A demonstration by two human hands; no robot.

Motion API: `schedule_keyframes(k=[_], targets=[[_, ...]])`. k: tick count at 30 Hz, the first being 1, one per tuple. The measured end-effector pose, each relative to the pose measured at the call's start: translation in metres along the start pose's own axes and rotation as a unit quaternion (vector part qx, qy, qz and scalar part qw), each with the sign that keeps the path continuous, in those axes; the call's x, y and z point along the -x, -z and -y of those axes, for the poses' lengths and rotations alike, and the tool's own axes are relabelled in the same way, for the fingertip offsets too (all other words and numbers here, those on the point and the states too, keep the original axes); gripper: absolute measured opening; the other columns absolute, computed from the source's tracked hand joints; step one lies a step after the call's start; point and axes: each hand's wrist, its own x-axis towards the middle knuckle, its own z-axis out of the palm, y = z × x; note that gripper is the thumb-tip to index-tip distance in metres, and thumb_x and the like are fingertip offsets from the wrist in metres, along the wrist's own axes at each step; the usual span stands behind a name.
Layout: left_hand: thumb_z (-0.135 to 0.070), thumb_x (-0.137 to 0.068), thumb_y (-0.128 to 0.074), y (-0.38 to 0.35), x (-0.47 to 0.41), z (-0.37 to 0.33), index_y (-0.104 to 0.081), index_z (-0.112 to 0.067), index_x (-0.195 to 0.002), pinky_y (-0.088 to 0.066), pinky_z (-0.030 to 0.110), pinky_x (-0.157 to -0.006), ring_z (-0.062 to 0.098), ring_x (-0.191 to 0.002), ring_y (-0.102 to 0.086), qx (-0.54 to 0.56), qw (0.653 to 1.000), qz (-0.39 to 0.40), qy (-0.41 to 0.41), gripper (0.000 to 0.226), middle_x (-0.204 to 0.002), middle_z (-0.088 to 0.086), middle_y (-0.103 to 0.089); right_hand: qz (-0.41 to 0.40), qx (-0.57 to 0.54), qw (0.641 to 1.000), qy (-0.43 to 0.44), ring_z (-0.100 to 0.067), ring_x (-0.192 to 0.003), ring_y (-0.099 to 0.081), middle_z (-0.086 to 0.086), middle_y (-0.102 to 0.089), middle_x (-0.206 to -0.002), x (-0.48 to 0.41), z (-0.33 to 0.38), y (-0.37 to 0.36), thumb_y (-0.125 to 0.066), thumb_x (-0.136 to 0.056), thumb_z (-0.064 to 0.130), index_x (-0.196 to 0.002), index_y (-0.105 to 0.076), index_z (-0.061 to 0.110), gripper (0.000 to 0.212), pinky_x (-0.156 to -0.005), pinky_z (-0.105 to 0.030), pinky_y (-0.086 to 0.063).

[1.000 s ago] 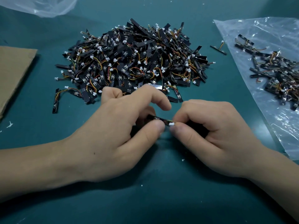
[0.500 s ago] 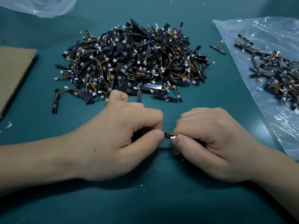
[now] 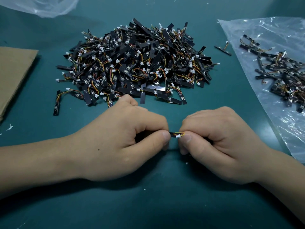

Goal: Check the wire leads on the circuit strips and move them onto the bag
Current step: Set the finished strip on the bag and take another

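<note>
Two bare hands meet low over a teal table (image 3: pixel 165 204), sharing one small black circuit strip (image 3: pixel 173 134). The left hand (image 3: pixel 122 142) has its fingers curled, thumb and forefinger pinching the strip's left end; most of the strip is hidden inside that fist. The right hand (image 3: pixel 217 144), just beside it, pinches the strip's yellow and orange wire leads (image 3: pixel 180 134) and the small white connector (image 3: pixel 177 136) between thumb and forefinger. Only a short stretch of strip shows in the gap between the two thumbs. Beyond the left hand's knuckles lies a large heap of unchecked strips (image 3: pixel 135 66), tangled with coloured wires. Out past the right hand, to its far side, a clear plastic bag (image 3: pixel 270 30) lies flat with a smaller scatter of checked strips (image 3: pixel 283 76) on it. One stray strip (image 3: pixel 222 50) sits on the table between heap and bag. This looks like the lead-checking step. The likely risk: tugging too hard could tear the thin leads from the board, and a loose pinch could drop the strip back among the unchecked ones.
</note>
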Motion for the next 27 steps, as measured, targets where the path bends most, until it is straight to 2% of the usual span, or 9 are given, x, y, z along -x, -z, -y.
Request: schedule_keyframes(k=[3,5,8,9,12,14,21,24,27], targets=[[-0.036,-0.098,-0.045,0.0,0.0,-0.002,-0.067,-0.021,-0.073,-0.032,0.015,-0.077,0.019,-0.056,-0.044,-0.008,1.0,-0.008,0.003,0.036,-0.055,-0.003,-0.047,-0.015,0.005,1.0,-0.002,-0.021,-0.058,-0.051,-0.001,-0.055,-0.06,0.0,0.001,-0.001,-0.045,-0.098,0.024,-0.07,-0.066,0.008,0.038,-0.056,-0.041,-0.042],[-0.036,-0.097,-0.046,0.002,-0.001,-0.002,-0.068,-0.021,-0.074,-0.036,0.012,-0.073,0.021,-0.056,-0.047,-0.001,1.0,-0.012,0.0,0.035,-0.054,-0.001,-0.049,-0.023,0.01,1.0,0.0,-0.021,-0.058,-0.051,-0.001,-0.054,-0.06,0.0,0.002,-0.001,-0.045,-0.098,0.023,-0.071,-0.066,0.008,0.037,-0.056,-0.04,-0.042],[-0.035,-0.096,-0.05,0.001,0.0,-0.003,-0.07,-0.021,-0.074,-0.044,0.028,-0.064,0.02,-0.057,-0.05,0.018,1.0,-0.019,0.006,0.033,-0.053,-0.002,-0.052,-0.028,0.011,1.0,-0.008,-0.022,-0.057,-0.051,-0.003,-0.054,-0.059,0.0,0.002,-0.001,-0.045,-0.098,0.023,-0.07,-0.065,0.007,0.038,-0.055,-0.04,-0.041],[-0.034,-0.096,-0.053,0.0,0.0,-0.004,-0.07,-0.02,-0.073,-0.044,0.028,-0.063,0.017,-0.057,-0.051,0.025,0.999,-0.03,0.015,0.031,-0.053,-0.005,-0.052,-0.029,0.008,0.999,-0.012,-0.021,-0.057,-0.051,-0.002,-0.053,-0.059,0.0,0.002,-0.001,-0.045,-0.098,0.024,-0.07,-0.065,0.008,0.038,-0.055,-0.04,-0.041],[-0.031,-0.089,-0.056,-0.003,0.002,-0.008,-0.072,-0.017,-0.073,-0.04,0.011,-0.063,0.002,-0.061,-0.05,0.075,0.994,-0.058,0.051,0.027,-0.053,-0.016,-0.049,-0.036,-0.007,0.999,-0.019,-0.015,-0.056,-0.048,0.003,-0.05,-0.058,-0.001,0.003,-0.001,-0.046,-0.099,0.024,-0.072,-0.065,0.01,0.036,-0.055,-0.034,-0.041],[-0.032,-0.088,-0.056,-0.004,0.002,-0.01,-0.073,-0.015,-0.074,-0.038,0.006,-0.064,-0.003,-0.062,-0.051,0.101,0.991,-0.056,0.065,0.027,-0.054,-0.018,-0.05,-0.035,-0.011,0.999,-0.021,-0.014,-0.055,-0.046,0.004,-0.048,-0.058,-0.002,0.003,0.0,-0.046,-0.099,0.024,-0.072,-0.065,0.01,0.036,-0.054,-0.032,-0.04],[-0.029,-0.087,-0.057,-0.003,0.002,-0.014,-0.068,-0.02,-0.076,-0.038,0.004,-0.066,-0.007,-0.064,-0.053,0.138,0.986,-0.055,0.072,0.018,-0.054,-0.023,-0.052,-0.016,-0.055,0.998,-0.037,-0.012,-0.056,-0.046,0.006,-0.047,-0.059,-0.001,0.005,0.003,-0.05,-0.098,0.025,-0.073,-0.063,0.009,0.033,-0.054,-0.027,-0.037],[-0.033,-0.086,-0.056,-0.003,0.001,-0.013,-0.07,-0.018,-0.075,-0.038,0.007,-0.066,-0.004,-0.063,-0.051,0.098,0.991,-0.048,0.072,0.023,-0.053,-0.019,-0.05,-0.015,-0.043,0.998,-0.039,-0.015,-0.056,-0.046,0.002,-0.047,-0.057,-0.002,0.005,0.002,-0.05,-0.097,0.024,-0.072,-0.063,0.007,0.034,-0.054,-0.033,-0.039],[-0.034,-0.086,-0.057,-0.001,0.002,-0.013,-0.066,-0.029,-0.076,-0.038,0.005,-0.068,-0.009,-0.067,-0.053,0.11,0.99,-0.048,0.071,0.015,-0.057,-0.024,-0.054,-0.015,-0.055,0.997,-0.046,-0.017,-0.055,-0.047,-0.001,-0.048,-0.056,-0.002,0.006,0.003,-0.049,-0.097,0.025,-0.07,-0.063,0.007,0.035,-0.054,-0.035,-0.04]])
